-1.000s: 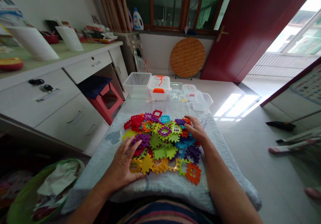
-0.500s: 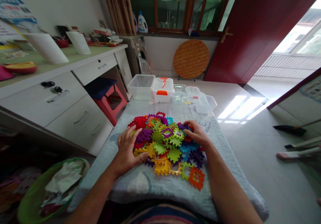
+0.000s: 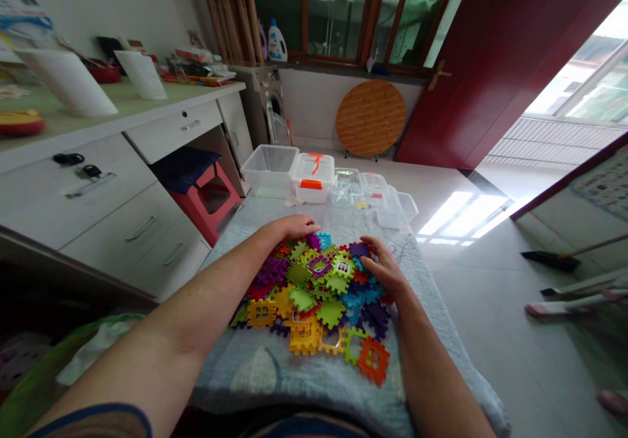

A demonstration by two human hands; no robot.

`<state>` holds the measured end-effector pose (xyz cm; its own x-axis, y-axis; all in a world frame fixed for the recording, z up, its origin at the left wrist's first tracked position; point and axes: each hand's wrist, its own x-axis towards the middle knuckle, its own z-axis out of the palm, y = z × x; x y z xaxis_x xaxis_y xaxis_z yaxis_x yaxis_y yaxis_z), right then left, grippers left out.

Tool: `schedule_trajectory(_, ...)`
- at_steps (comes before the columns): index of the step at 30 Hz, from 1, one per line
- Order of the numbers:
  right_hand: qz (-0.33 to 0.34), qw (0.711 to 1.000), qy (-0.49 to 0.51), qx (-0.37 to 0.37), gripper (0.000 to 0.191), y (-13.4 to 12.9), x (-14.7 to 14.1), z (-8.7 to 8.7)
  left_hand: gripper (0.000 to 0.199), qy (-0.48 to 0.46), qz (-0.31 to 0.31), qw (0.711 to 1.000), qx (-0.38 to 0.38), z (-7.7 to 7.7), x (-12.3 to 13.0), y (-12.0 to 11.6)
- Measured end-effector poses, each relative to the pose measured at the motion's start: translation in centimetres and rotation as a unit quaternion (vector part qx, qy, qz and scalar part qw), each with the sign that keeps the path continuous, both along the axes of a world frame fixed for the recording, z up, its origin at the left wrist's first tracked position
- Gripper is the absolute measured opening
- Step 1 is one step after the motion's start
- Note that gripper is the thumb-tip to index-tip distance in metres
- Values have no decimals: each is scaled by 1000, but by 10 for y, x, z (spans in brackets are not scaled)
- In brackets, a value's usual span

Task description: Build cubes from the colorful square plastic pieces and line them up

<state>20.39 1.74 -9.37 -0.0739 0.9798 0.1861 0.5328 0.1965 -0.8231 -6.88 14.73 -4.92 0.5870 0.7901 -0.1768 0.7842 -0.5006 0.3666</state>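
A heap of colourful plastic interlocking tiles (image 3: 299, 274), toothed along their edges and some with window cut-outs, lies on the cloth-covered table. My left hand (image 3: 298, 226) reaches across to the far edge of the heap, fingers stretched out to the right and resting by the tiles. At the heap's right side, my right hand (image 3: 385, 267) is cupped with thumb and fingers apart, touching it beside a dark purple tile (image 3: 360, 250). Nearest to my body lie an orange window tile (image 3: 373, 360) and yellow tiles (image 3: 305, 335). My left forearm hides part of the heap's left side.
Along the table's far end stand an uncovered clear bin (image 3: 271, 171), a lidded box with orange latches (image 3: 313, 178) and several clear containers (image 3: 347, 186). A red stool (image 3: 209, 202) and white drawers (image 3: 132, 219) are to the left. The blue-grey cloth (image 3: 255, 369) covers the table.
My left hand has moved from the heap's left side forward to its far edge. My right hand stays at the right side. The view has shifted slightly.
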Motion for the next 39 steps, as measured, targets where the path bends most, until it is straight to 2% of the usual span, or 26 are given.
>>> schedule_trajectory(6,-163,982,-20,89,45,13,17,-11,53,20,-14,999,-21,-6,-5,-14)
schedule_trajectory(10,-217,969,-77,92,49,15,36,-17,54,12,-15,1000,-20,1,-10,-27)
schedule_trajectory(13,-233,962,-134,45,53,14,44,-22,56,-35,20,999,34,14,-23,-48)
schedule_trajectory(16,-232,956,-174,32,58,12,45,-27,61,-100,59,984,137,19,-52,-88)
schedule_trajectory(19,-210,958,-192,41,61,13,43,-31,76,-103,70,968,216,4,-90,-141)
schedule_trajectory(22,-190,959,-206,35,56,15,42,-34,97,-84,64,967,231,-24,-119,-188)
schedule_trajectory(24,-190,959,-205,40,54,16,43,-36,105,-75,73,968,227,-40,-128,-207)
schedule_trajectory(28,-207,957,-194,52,56,16,49,-39,103,-87,95,967,219,-54,-124,-218)
schedule_trajectory(33,-233,954,-177,63,57,17,55,-42,94,-126,125,956,234,-56,-112,-219)
schedule_trajectory(39,-236,956,-168,45,53,22,56,-41,92,-129,124,956,231,-57,-112,-220)
